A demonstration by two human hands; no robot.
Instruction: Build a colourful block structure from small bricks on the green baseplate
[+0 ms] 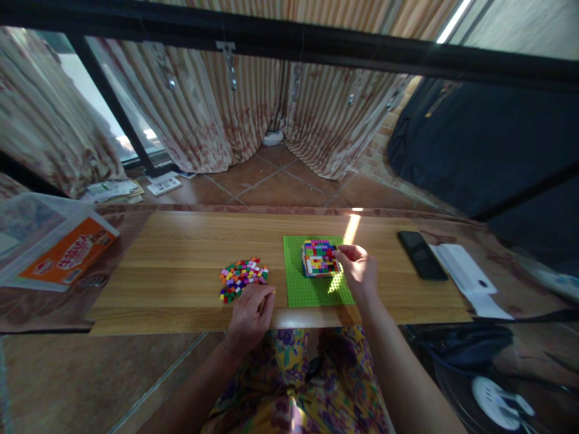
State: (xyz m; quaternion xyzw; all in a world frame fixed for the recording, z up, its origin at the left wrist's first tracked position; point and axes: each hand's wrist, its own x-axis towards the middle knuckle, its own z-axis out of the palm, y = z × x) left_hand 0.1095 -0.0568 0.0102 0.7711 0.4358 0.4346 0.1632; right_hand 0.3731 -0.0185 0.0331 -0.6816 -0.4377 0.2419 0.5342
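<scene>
A green studded baseplate (298, 292) lies on the wooden table. On it stands a block built of many-coloured toy bricks (319, 258), with rows of mixed colours on top. My right hand (359, 268) is at the right edge of this block, thumb and fingertips pinched together; what is between them is hidden. A heap of small loose bricks (244, 274) lies left of the baseplate. Just in front of the heap, my left hand (251, 310) is closed in a pinch, with a tiny yellow brick (274, 292) showing at the fingertips.
A black phone (422, 255) and a white box-like piece (465, 274) lie to the right. At the far left is a clear plastic tub (40, 208) with an orange label. A dark metal bar (289, 39) crosses above the table, with curtains (244, 108) behind.
</scene>
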